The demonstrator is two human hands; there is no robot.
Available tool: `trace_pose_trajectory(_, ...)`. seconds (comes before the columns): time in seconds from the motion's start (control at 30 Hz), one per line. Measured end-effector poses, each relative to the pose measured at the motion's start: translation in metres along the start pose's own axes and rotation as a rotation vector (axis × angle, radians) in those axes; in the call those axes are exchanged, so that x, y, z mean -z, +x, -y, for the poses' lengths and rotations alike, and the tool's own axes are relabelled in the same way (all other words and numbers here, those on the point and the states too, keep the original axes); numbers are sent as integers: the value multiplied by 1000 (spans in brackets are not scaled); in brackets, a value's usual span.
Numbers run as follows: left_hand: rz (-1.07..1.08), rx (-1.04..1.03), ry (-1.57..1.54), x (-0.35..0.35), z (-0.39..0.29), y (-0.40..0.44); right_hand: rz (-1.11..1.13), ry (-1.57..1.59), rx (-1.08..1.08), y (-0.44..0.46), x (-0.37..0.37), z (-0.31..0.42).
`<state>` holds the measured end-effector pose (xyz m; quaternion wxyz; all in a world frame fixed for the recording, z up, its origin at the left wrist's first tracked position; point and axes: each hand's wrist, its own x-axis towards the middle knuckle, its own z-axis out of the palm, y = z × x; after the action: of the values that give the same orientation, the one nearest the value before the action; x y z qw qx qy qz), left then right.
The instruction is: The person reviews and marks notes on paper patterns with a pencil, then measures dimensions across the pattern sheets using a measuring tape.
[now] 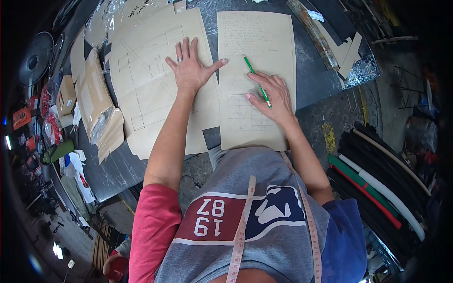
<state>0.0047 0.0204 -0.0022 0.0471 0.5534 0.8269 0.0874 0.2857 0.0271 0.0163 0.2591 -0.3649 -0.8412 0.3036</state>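
Note:
My left hand [192, 66] lies palm down with its fingers spread on a large brown paper sheet [155, 94] covered in ruled lines and boxes. A ring shows on one of its fingers. To the right, my right hand [273, 94] rests on a second brown paper sheet [257, 28], with a green pencil [254, 73] held loosely between thumb and fingers. The pencil's pointed end faces away from me. Handwritten lines fill the top of this sheet, and a drawn grid lies beside and below my right hand. The writing is too faint to read.
The sheets lie on a dark table [106, 172]. Plastic-wrapped brown packages [92, 94] sit at the left. A worn long bar [314, 35] and cut pieces are at the right back. Fabric rolls [377, 184] stand low at right. A tape measure [240, 231] hangs around my neck.

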Motion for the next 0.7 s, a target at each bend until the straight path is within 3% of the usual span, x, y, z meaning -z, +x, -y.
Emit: trace_pose_trajectory(0.7, 27, 15, 12, 1, 0, 1, -273, 20, -41, -2, -11, -9)
